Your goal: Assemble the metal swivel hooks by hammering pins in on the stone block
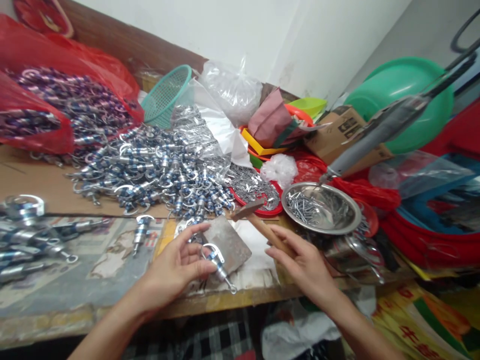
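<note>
My left hand (180, 262) pinches a small silver and blue metal fitting (219, 267), with a curved hook at its upper end and a small ring at the lower one. This fitting is over the near edge of a flat grey metal plate (236, 242); whether they touch I cannot tell. In my right hand (302, 257) is a hammer (270, 232), gripped by its wooden handle, its head above the plate's far right corner. A similar fitting (141, 232) lies alone left of my left hand. Behind it spreads a large heap of such fittings (157, 165).
More fittings (26, 240) lie at the left. A steel bowl (350, 222) of metal pins stands right of the hammer, beside a red tray (277, 206) of small metal pieces. A grey rod-like tool (378, 132) slants down over the bowl. Behind are a red bag (112, 75) and green basket (168, 95).
</note>
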The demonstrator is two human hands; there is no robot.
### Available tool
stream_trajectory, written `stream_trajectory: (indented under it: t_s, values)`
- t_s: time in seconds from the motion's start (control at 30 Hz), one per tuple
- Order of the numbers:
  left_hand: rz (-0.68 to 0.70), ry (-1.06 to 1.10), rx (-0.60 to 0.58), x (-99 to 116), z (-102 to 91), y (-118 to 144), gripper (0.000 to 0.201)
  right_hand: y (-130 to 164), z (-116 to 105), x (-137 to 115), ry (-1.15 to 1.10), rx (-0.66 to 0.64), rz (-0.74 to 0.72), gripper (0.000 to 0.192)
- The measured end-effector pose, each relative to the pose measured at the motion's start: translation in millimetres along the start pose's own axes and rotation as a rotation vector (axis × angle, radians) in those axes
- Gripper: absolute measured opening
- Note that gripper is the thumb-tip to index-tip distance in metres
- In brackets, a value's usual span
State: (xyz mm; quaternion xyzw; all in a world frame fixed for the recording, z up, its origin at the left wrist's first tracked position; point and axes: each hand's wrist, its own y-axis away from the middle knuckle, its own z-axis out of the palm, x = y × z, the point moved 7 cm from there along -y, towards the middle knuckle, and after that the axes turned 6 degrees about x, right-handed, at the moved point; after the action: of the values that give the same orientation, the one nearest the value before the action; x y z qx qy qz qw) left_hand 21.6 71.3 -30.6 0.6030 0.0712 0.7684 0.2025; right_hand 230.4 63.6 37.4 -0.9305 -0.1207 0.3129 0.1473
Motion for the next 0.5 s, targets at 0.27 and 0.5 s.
stream_trajectory:
  t_s: [0.27, 0.5]
  values:
    - [0.005, 0.006, 0.007, 3, -0.1, 0, 0.075, 40, -3, -43, 0.162, -0.065, -0.331, 0.053]
    - [0.028, -0.011, -0.003, 4, 6.5, 1, 0.070, 34, 8, -42, 0.122, -0.091, -0.267, 0.046]
